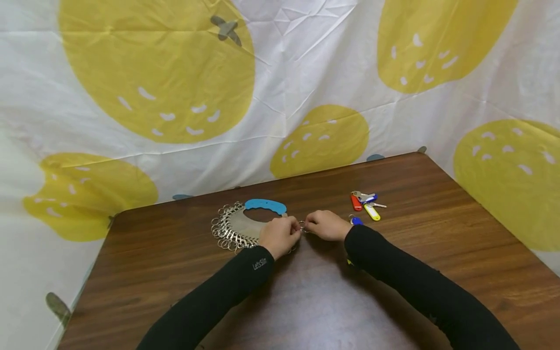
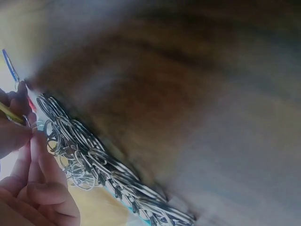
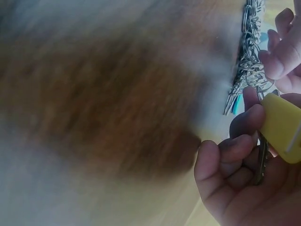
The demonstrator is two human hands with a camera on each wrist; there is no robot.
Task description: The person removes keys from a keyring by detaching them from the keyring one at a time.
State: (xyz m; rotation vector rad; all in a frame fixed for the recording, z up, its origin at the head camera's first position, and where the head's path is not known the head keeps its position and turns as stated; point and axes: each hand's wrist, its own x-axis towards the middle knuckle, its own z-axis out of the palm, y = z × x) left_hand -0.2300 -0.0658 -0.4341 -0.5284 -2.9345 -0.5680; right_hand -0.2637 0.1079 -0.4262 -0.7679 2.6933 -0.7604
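A flat, rounded metal key holder (image 1: 245, 224) with a blue grip (image 1: 265, 205) lies on the table. Many small split rings (image 1: 223, 226) hang along its outer edge. My left hand (image 1: 278, 236) is at its right side and pinches a small metal ring (image 3: 269, 88) between thumb and finger. Close by on the right, my right hand (image 1: 327, 225) holds a key (image 3: 262, 162) with a yellow key tag (image 3: 282, 127). The tag's ring meets the left fingertips; whether the two rings are linked is too small to tell.
At the back right of the brown table (image 1: 437, 233) lie keys with a red tag (image 1: 356, 202), a blue tag and a yellow tag (image 1: 372, 212). Another blue tag (image 1: 357, 221) sits beside the right wrist. A fruit-print cloth (image 1: 284, 97) hangs behind the table.
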